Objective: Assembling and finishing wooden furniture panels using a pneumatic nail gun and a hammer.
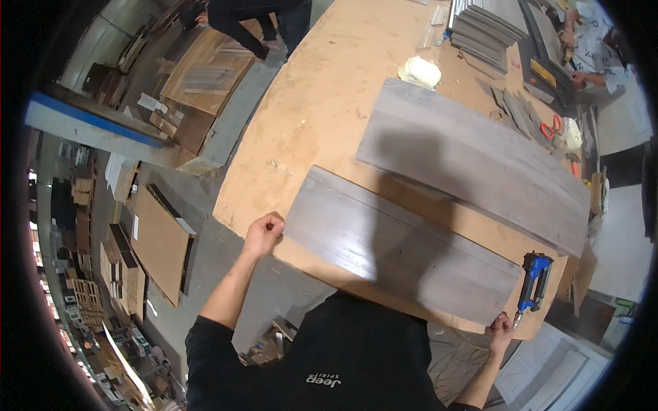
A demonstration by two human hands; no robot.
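A long grey wood-grain panel (343,222) lies across the near part of the workbench. At its left end is my left hand (262,236), fingers curled and pinched right beside the corner; whether anything is between them is hidden. My right hand (502,331) pinches the near right corner of the same panel. Just beyond that hand a blue and black nail gun (534,282) rests at the bench's right side. Parallel to the near panel, farther back, lies a wider grey panel (480,154). My shadow falls over both panels.
The tan workbench (274,161) carries a white lump (419,72), a stack of grey boards (483,31), and red-handled scissors (550,127). A person (260,27) bends over another table at far left; another person (596,48) works at far right. Boards (159,243) lean left of the bench.
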